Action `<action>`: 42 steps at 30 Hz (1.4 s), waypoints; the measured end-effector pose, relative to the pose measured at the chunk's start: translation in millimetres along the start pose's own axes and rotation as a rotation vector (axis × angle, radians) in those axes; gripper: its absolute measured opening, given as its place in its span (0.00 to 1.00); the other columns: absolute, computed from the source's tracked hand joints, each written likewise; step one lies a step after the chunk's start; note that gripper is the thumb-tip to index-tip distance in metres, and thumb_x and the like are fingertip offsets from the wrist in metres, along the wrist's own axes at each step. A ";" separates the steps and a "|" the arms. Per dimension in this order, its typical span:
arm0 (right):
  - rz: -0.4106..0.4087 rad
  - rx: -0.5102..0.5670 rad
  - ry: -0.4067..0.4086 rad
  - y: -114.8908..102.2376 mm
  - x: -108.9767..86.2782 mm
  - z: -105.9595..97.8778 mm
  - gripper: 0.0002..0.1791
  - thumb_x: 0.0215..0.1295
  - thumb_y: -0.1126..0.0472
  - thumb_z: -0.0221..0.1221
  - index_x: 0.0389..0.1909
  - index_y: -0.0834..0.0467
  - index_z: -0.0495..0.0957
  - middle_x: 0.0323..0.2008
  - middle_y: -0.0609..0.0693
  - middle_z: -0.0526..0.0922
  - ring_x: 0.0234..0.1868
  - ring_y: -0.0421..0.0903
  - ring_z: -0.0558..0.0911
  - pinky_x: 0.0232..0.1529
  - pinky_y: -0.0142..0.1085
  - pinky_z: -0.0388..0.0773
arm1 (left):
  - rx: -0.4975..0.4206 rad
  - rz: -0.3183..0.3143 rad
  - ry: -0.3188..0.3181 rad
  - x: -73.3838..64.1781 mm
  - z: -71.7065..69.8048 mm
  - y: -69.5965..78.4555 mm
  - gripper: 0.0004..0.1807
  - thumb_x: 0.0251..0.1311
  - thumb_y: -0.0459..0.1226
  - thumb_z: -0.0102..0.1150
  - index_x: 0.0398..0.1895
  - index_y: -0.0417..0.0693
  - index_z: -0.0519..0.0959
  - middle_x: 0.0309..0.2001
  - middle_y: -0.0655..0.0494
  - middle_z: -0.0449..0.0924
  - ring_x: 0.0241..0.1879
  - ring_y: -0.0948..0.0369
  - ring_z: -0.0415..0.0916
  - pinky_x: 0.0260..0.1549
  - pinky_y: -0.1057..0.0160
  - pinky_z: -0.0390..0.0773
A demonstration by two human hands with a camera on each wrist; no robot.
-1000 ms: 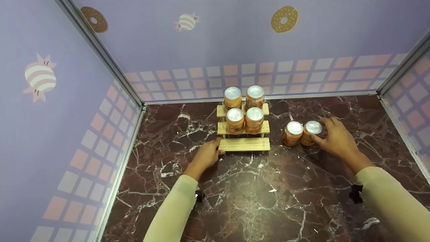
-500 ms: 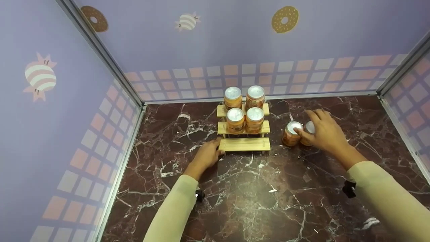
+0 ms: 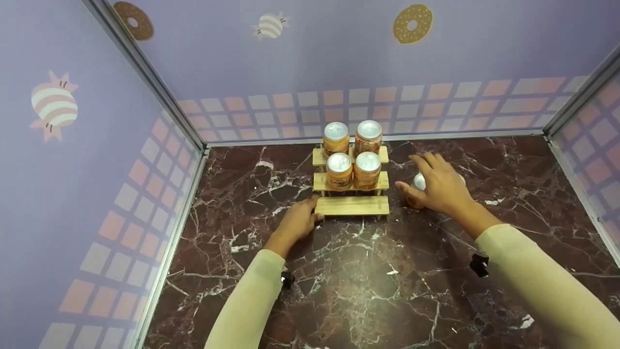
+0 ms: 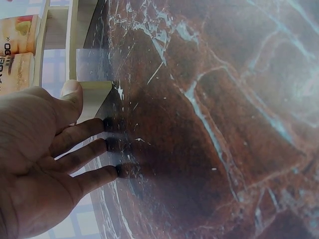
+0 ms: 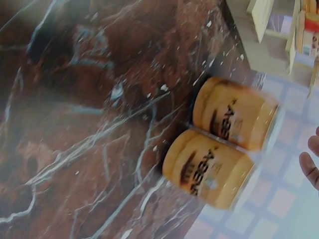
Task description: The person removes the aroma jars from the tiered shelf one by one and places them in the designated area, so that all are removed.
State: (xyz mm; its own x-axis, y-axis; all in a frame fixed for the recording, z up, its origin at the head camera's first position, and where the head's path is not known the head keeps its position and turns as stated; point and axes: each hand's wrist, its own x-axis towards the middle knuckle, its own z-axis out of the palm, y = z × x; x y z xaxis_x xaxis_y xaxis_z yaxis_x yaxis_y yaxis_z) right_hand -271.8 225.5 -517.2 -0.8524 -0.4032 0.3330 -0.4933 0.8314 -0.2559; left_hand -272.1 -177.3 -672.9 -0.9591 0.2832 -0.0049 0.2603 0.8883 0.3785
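My left hand (image 3: 296, 224) holds the left end of the lowest step of a three-step wooden stand (image 3: 352, 206). In the left wrist view its thumb (image 4: 72, 94) lies against the step's edge, and three straight fingers (image 4: 87, 154) reach down to the tabletop. My right hand (image 3: 443, 189), fingers spread, is over two orange cans to the right of the stand. They stand upright side by side: the left can (image 5: 237, 113) and the right can (image 5: 212, 169). From the head the hand hides most of both. Only fingertips (image 5: 310, 167) show in the right wrist view, apart from the cans.
Two orange cans (image 3: 352, 177) with silver lids stand on the middle step, and two more (image 3: 352, 143) on the top step. The table (image 3: 363, 281) is dark red marble. Lilac panels (image 3: 339, 58) wall it at the back and both sides.
My right hand has moved left, from around the right can to over both cans. The left hand has stayed on the stand, and the cans have not visibly moved.
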 end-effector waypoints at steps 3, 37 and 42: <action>-0.021 0.012 0.006 -7.3 4.9 1.3 0.44 0.73 0.38 0.69 0.76 0.65 0.73 0.65 0.70 0.79 0.66 0.75 0.79 0.71 0.69 0.77 | -0.006 0.001 0.000 0.4 -0.4 -0.1 0.38 0.76 0.52 0.68 0.83 0.50 0.70 0.70 0.44 0.84 0.68 0.41 0.83 0.71 0.42 0.81; 0.048 0.169 -0.035 -55.6 41.9 20.8 0.43 0.71 0.39 0.72 0.74 0.64 0.73 0.63 0.65 0.79 0.63 0.66 0.80 0.66 0.65 0.81 | -0.042 0.011 -0.007 0.9 -1.7 -0.1 0.39 0.74 0.51 0.70 0.83 0.47 0.71 0.68 0.41 0.85 0.67 0.39 0.83 0.71 0.40 0.80; 0.102 0.178 -0.088 -60.0 46.4 19.7 0.45 0.72 0.38 0.71 0.76 0.64 0.71 0.72 0.69 0.74 0.73 0.69 0.76 0.71 0.72 0.76 | -0.004 0.005 -0.003 1.8 -0.7 -0.9 0.39 0.74 0.53 0.70 0.82 0.50 0.72 0.66 0.44 0.87 0.66 0.40 0.84 0.70 0.42 0.82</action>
State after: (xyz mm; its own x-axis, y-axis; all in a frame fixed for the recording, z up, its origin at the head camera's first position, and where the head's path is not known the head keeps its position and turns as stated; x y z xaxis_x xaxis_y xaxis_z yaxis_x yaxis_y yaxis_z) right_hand -285.2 149.3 -504.3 -0.9073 -0.3589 0.2191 -0.4203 0.7918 -0.4431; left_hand -274.2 -177.8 -672.7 -0.9574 0.2886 -0.0054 0.2647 0.8853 0.3823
